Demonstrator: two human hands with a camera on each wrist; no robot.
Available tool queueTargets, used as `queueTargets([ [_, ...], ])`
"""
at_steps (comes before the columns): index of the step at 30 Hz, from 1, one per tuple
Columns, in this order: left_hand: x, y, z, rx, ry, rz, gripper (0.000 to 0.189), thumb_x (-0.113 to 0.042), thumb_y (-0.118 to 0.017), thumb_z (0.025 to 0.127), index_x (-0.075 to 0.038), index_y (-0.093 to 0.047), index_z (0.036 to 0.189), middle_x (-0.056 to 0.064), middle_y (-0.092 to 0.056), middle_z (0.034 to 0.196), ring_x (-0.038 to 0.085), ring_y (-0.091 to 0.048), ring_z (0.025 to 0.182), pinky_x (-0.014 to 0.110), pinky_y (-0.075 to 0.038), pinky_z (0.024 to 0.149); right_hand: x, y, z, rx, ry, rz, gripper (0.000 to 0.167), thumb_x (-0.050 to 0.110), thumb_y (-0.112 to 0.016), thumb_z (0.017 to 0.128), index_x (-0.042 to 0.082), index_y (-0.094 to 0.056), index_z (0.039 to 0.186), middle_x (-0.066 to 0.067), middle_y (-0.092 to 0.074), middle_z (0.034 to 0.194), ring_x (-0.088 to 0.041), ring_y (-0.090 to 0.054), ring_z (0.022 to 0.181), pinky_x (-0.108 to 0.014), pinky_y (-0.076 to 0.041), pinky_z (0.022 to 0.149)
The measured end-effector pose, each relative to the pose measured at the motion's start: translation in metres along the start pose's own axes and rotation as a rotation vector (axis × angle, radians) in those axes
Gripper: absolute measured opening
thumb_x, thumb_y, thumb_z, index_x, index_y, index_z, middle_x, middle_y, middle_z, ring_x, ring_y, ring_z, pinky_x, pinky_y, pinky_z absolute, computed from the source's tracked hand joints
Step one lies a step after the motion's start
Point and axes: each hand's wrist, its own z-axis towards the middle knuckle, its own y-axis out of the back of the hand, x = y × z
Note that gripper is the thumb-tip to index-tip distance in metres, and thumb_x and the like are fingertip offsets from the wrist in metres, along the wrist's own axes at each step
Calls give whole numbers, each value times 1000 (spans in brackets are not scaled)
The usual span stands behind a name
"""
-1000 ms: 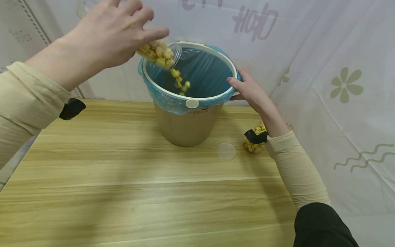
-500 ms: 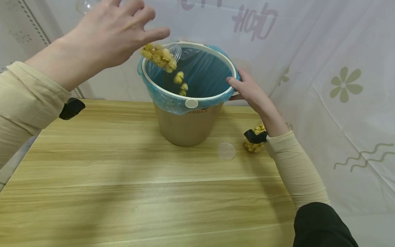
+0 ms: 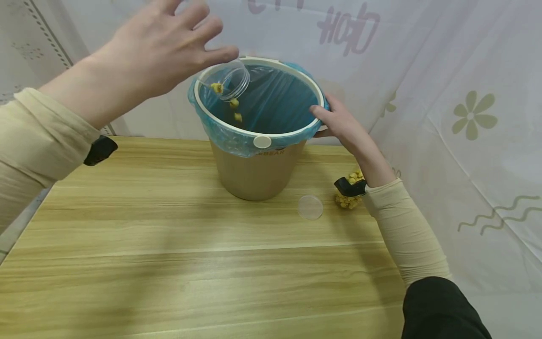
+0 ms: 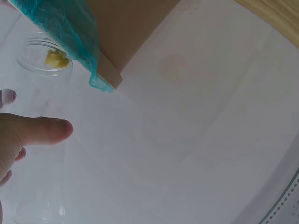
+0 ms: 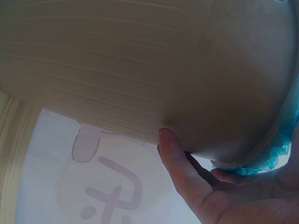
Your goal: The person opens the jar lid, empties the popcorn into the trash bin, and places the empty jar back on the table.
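Note:
My left hand (image 3: 165,49) grips a clear plastic jar (image 3: 237,80), tipped mouth-down over the left side of a beige trash bin (image 3: 258,174). A few yellow popcorn pieces (image 3: 234,103) drop from the jar's mouth into the bin, and one lies inside near the opening. In the left wrist view the jar (image 4: 44,98) looks nearly bare, with a yellow piece (image 4: 57,59) by its rim. A blue bag (image 3: 279,101) lines the bin and folds over its white rim. My right hand (image 3: 338,120) holds the rim's right side, thumb on top and fingers against the outer wall.
A round clear lid (image 3: 310,207) lies on the wooden table (image 3: 190,282) right of the bin. Behind my right forearm stands another container of yellow popcorn (image 3: 349,200), partly hidden. A white printed curtain (image 3: 444,117) hangs behind and to the right.
Popcorn that filled the jar has poured out into the bin, leaving only a few pieces. My left hand has shifted slightly right; the right hand stays on the rim.

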Motion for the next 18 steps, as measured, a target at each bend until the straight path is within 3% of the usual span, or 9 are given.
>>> queueTargets([
  [8,0,3,2,-47,-54,43,86,16,-73,76,-19,-47,150,25,-50,127,40,-44,117,58,-27,123,0,0,1,2,-1,7,67,33,-48,103,23,-23,164,-18,-43,157,-38,-58,133,-56,-56,101],
  [18,0,1,-2,-69,-26,17,83,15,-71,77,-18,-46,148,24,-50,128,41,-44,118,59,-30,118,-2,1,2,0,-3,22,68,34,-48,103,23,-22,164,-18,-44,157,-38,-59,132,-56,-56,101],
])
